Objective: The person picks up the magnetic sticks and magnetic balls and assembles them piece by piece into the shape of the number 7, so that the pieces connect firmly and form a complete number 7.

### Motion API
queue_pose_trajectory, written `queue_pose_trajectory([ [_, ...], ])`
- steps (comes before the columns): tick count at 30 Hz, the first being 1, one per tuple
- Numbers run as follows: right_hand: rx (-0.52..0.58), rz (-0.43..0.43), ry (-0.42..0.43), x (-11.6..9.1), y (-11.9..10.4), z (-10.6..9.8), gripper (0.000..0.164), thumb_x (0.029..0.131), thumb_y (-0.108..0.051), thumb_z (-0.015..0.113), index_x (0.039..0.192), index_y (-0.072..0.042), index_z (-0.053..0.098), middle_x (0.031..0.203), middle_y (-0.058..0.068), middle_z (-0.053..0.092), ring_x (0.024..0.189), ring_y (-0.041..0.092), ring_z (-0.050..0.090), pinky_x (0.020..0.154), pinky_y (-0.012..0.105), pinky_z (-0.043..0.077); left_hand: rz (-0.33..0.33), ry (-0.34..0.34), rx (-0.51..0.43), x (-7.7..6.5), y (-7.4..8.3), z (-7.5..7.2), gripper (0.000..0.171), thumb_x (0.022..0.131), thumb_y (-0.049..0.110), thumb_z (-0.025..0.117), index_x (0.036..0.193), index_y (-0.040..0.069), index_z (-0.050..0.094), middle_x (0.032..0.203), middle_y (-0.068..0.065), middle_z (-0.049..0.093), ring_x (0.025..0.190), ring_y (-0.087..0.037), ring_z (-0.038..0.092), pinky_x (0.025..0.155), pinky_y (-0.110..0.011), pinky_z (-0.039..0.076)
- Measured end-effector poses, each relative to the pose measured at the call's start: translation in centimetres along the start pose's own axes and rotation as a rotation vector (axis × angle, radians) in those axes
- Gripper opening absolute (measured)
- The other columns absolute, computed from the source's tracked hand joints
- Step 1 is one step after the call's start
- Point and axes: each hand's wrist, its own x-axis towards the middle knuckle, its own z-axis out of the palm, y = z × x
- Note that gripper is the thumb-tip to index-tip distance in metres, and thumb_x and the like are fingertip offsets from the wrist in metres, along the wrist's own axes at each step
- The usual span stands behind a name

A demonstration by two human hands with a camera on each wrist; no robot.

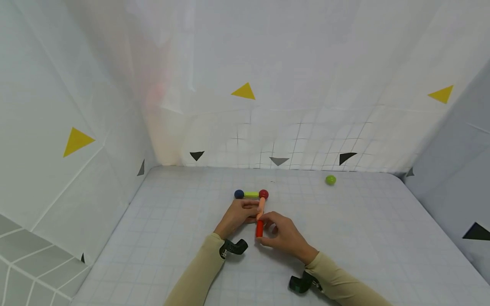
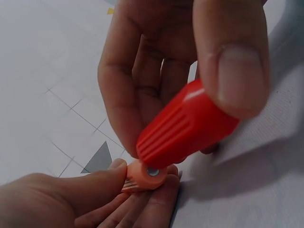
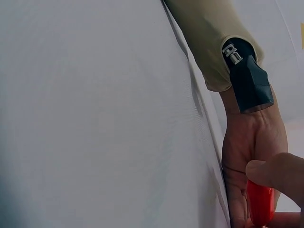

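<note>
My left hand [image 1: 235, 216] pinches a peach-coloured magnetic rod [image 1: 262, 205] between thumb and fingers; a metal disc shows in its near end in the left wrist view. With thumb and fingertips, my right hand [image 1: 285, 237] holds a red ribbed magnetic rod [image 2: 178, 130] by its two ends. The red rod's far end is right at the peach rod's near end; whether they touch, I cannot tell. Beyond, the peach rod meets a red ball [image 1: 263, 194]. A lime-yellow rod [image 1: 251, 194] runs left from that ball to a dark blue ball [image 1: 239, 194].
A green ball [image 1: 331, 179] lies at the back right of the white table [image 1: 367, 238]. Pale sheets with yellow and black triangles stand around the table's back and sides. A dark wrist camera [image 1: 234, 247] sits on the left wrist, another [image 1: 302, 284] on the right.
</note>
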Motion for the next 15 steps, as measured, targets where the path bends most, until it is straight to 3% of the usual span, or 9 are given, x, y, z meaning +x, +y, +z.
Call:
queue_pose_trajectory([
  [15, -0.027, 0.021, 0.007, 0.15, -0.07, 0.32, 0.051, 0.083, -0.015, 0.091, 0.125, -0.008, 0.064, 0.111, -0.005, 0.066, 0.093, 0.021, 0.065, 0.072, 0.033, 0.059, -0.007, 0.002, 0.006, -0.03, -0.04, 0.01, 0.034, 0.101, 0.015, 0.072, 0.131, -0.002, 0.069, 0.115, -0.012, 0.073, 0.094, -0.021, 0.073, 0.084, -0.035, 0.061],
])
